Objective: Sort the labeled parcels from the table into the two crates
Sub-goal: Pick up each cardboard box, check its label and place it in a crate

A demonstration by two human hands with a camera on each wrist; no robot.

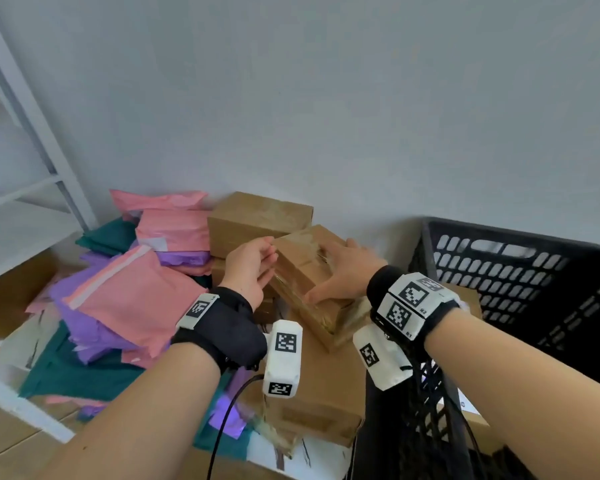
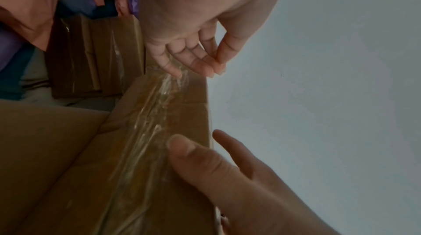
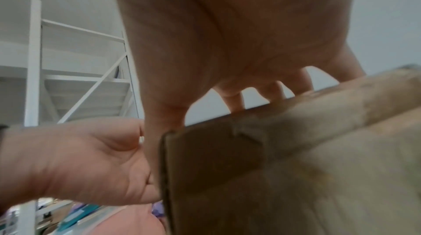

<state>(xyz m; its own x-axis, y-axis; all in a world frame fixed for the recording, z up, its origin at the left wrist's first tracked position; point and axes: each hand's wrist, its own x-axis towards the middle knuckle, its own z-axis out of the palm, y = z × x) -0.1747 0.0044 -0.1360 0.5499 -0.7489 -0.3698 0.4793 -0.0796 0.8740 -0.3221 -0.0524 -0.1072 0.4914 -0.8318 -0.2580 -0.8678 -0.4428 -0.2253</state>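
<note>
Brown cardboard, wrapped in clear tape, makes up the small box (image 1: 305, 271) that is held tilted above the pile at the middle of the head view. The box is grasped by the right hand (image 1: 343, 271) from its 3 o'clock side: the fingers are spread over its top face and the thumb is pressed on the near edge, so this grip is closed around the box. The left hand (image 1: 253, 268) is set at the box's 9 o'clock side, palm turned toward it, with fingers loosely bent; in the left wrist view its fingertips (image 2: 175, 73) are seen touching the taped seam, so this grip is released rather than clamped.

At 12 o'clock from the held box a larger box (image 1: 257, 220) is stood against the wall (image 1: 326, 98). Under and at 6 o'clock from it a flat wide box (image 1: 319, 393) is laid on the table (image 1: 11, 400). Pink mailers (image 1: 136, 292), purple mailers (image 1: 87, 337) and green mailers (image 1: 73, 372) are heaped at 9 o'clock. A black crate (image 1: 520, 282) with slotted walls is placed at 3 o'clock, just beside the right wrist, and a cardboard parcel is seen inside it. A white shelf frame (image 1: 32, 133) is stood at 10 o'clock.
</note>
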